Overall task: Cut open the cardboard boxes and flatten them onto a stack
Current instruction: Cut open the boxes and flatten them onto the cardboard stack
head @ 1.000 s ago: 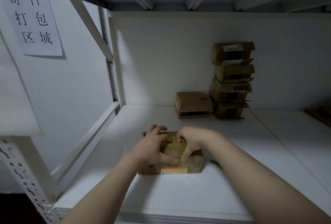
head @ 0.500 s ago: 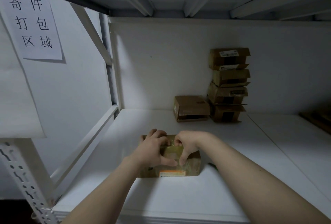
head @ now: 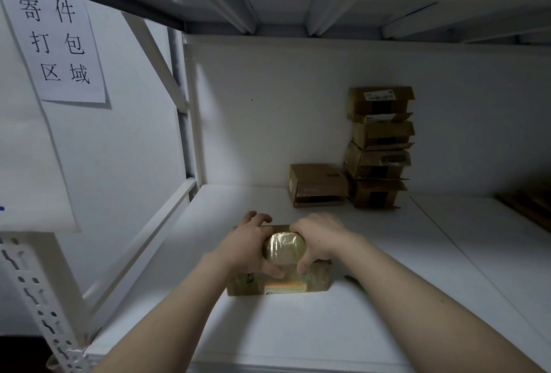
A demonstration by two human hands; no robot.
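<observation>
A moment earlier the fingertips of both hands were picking at the tape on top of the box [head: 280, 283]. Now the left hand [head: 249, 249] and right hand [head: 319, 238] had curled round what looked like its taped flap [head: 284, 249], gripping it raised between them. The box sat on the shelf [head: 298, 328] near the front (other boxes [head: 378, 149] stood stacked at the back). The top seemed to be coming open, with flattening still to do.

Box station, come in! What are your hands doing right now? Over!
Left hand and right hand both grip taped box on shelf. Box not yet flat. Nothing blocking; other boxes stacked at back wall.
</observation>
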